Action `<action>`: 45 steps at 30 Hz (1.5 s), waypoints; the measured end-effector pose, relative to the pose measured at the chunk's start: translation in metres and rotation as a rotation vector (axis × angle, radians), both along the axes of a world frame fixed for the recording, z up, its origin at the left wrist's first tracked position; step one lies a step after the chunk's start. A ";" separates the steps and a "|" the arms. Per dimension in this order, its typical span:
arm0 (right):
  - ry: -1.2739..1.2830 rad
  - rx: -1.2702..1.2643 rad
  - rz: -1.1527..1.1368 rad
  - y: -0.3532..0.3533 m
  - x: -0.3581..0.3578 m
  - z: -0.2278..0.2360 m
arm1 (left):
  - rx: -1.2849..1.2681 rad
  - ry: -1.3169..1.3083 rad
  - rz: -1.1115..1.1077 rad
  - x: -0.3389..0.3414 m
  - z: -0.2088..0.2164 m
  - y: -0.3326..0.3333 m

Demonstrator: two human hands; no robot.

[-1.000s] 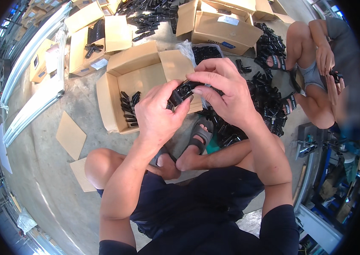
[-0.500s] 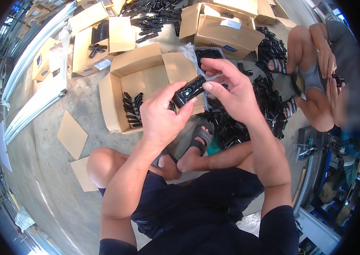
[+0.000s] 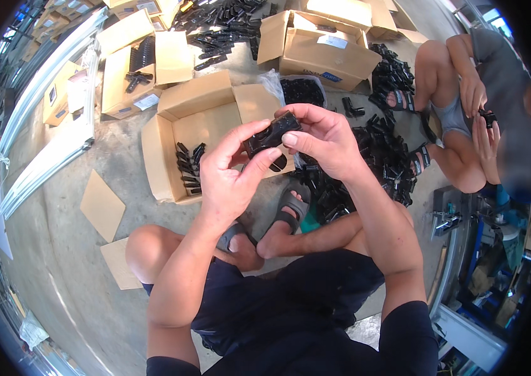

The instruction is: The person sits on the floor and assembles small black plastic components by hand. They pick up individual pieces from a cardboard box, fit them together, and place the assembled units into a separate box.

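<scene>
Between my hands is a glossy black pipe fitting (image 3: 273, 133), held in front of my chest above the open box. My left hand (image 3: 225, 172) pinches one end between thumb and fingers. At the other end, my right hand (image 3: 329, 144) has closed its thumb and fingertips on the fitting. A dark round opening shows low on the piece, near the left thumb; the fingers cover part of the rest. Below and beyond my hands stands an open cardboard box (image 3: 164, 156) with several black fittings (image 3: 187, 166) stacked inside its left part.
Loose black fittings (image 3: 375, 169) lie heaped at the right, beside a bag-lined container (image 3: 303, 91). More cardboard boxes (image 3: 322, 59) stand at the back. Long pale metal profiles (image 3: 52, 169) lie on the left. A co-worker's hands (image 3: 482, 119) hold a small black part.
My right hand has moved down and closed onto the fitting, its fingers no longer spread. The fitting has turned in my grip, bringing its round opening into sight.
</scene>
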State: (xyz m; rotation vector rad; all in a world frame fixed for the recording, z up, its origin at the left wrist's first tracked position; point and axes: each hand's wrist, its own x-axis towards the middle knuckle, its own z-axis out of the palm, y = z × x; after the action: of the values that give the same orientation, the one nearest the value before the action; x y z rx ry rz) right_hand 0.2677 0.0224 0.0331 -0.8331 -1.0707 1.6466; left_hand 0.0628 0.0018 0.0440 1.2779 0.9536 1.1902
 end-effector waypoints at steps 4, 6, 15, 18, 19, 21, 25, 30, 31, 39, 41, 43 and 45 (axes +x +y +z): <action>-0.109 0.040 -0.025 -0.004 -0.004 -0.003 | -0.071 0.044 0.014 -0.001 -0.006 0.000; -0.115 0.024 -0.022 -0.004 -0.001 -0.005 | -0.067 -0.008 0.009 0.001 -0.016 0.001; -0.301 -0.017 -0.024 0.035 0.031 -0.030 | -0.179 -0.150 0.083 0.002 -0.025 0.013; -0.921 -0.111 -0.252 0.073 0.069 -0.115 | -0.258 -0.251 0.125 0.003 -0.025 0.021; -1.152 -0.029 -0.258 0.071 0.086 -0.154 | -0.269 -0.274 0.128 0.004 -0.024 0.024; -1.586 0.010 -0.200 0.055 0.114 -0.235 | -0.295 -0.326 0.126 0.008 -0.024 0.028; -1.584 -0.187 0.025 0.020 0.084 -0.298 | -0.319 -0.265 0.193 -0.011 -0.029 0.032; -1.729 0.099 0.020 0.013 0.069 -0.337 | -0.363 -0.266 0.238 -0.013 -0.036 0.041; -1.730 0.130 -0.013 0.012 0.065 -0.341 | -0.363 -0.276 0.242 -0.013 -0.037 0.042; -1.697 0.029 -0.045 0.012 0.047 -0.332 | -0.382 -0.377 0.223 -0.014 -0.046 0.051; -1.703 0.038 -0.014 0.014 0.042 -0.325 | -0.392 -0.400 0.235 -0.016 -0.045 0.050; -1.712 0.105 0.018 0.010 0.038 -0.318 | -0.392 -0.406 0.249 -0.019 -0.045 0.048; -1.703 0.168 0.032 0.007 0.040 -0.315 | -0.401 -0.420 0.245 -0.020 -0.042 0.047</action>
State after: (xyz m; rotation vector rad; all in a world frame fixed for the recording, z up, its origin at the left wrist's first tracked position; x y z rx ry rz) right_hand 0.3076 0.0298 -0.2820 -2.1643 -2.2146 0.5034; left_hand 0.0425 0.0486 0.0015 0.5748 0.9863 1.3072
